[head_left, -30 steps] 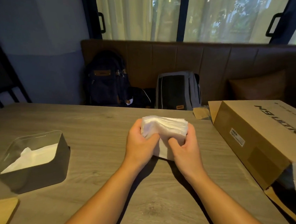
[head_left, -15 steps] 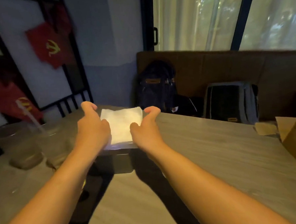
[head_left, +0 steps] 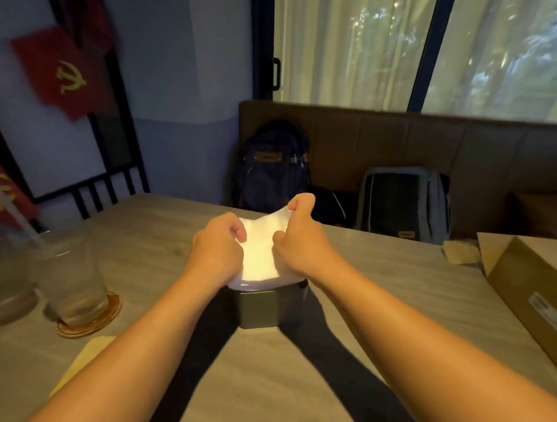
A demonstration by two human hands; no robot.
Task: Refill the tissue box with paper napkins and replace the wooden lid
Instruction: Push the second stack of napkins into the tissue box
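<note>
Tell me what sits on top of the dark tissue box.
A white napkin stack, gripped by the left hand and right hand, covers the tissue box opening. The inside beneath is hidden.

The white stack of paper napkins [head_left: 260, 253] is being gripped on top of the dark grey rectangular tissue box [head_left: 258, 310], by the left hand [head_left: 216, 248] at its left side and by the right hand [head_left: 299, 242] at its right. The pale flat wooden lid [head_left: 81, 360] is being left on the grey wood-grain table [head_left: 280, 388] at the near left, before the clear drinking glass [head_left: 69, 280]. The long brown cardboard box [head_left: 539, 294] is being kept at the table's right edge.
</note>
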